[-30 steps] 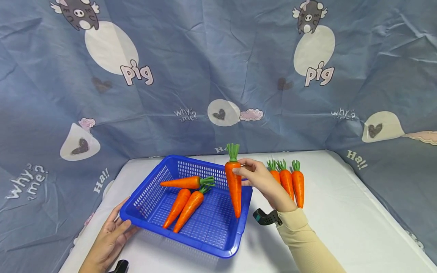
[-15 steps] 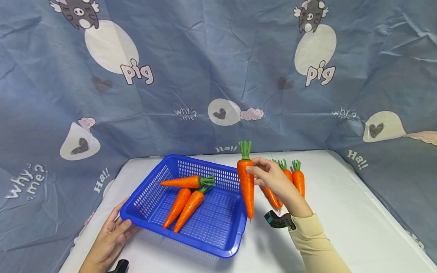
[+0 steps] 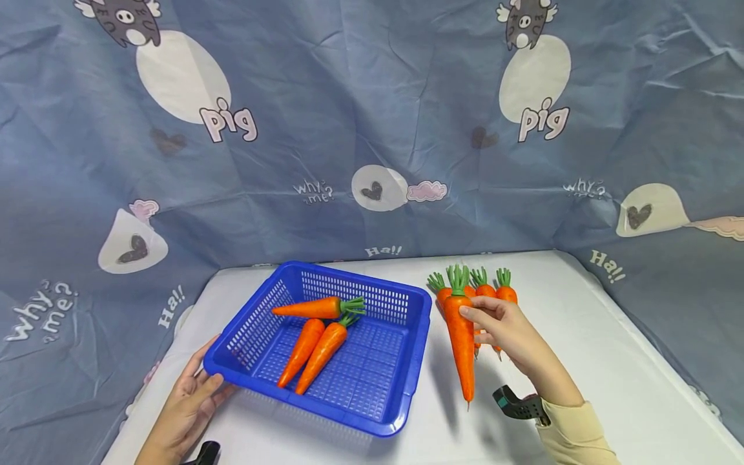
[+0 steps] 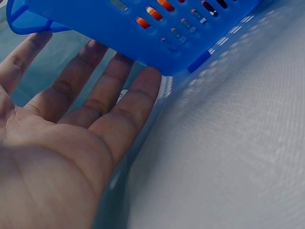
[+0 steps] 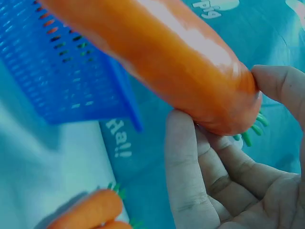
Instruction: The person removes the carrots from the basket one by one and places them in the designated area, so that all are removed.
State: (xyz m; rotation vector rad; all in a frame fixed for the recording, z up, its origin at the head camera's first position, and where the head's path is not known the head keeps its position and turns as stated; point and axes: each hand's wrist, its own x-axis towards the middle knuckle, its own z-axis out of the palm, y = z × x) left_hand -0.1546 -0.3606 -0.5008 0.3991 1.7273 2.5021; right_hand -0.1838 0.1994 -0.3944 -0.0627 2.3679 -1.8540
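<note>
In the head view, my right hand (image 3: 511, 332) pinches a carrot (image 3: 462, 342) near its green top, between thumb and fingers. That carrot points tip-down above the white table, right of the blue basket (image 3: 415, 368). The right wrist view shows the thumb and fingers (image 5: 181, 157) on the carrot's thick end. Three carrots lie in the basket, one crosswise (image 3: 308, 309) behind two slanting ones. My left hand (image 3: 186, 400) touches the basket's near left corner. In the left wrist view, its fairly straight fingers (image 4: 128, 102) rest against the basket's outside.
Several more carrots (image 3: 506, 294) lie side by side on the white table (image 3: 604, 349), partly hidden behind the held carrot and right hand. A blue patterned cloth (image 3: 325, 142) rises behind the table and along its sides.
My right hand has moved the held carrot rightward and lower, from over the basket's right side to in front of the carrots on the table. The left hand and basket have stayed put.
</note>
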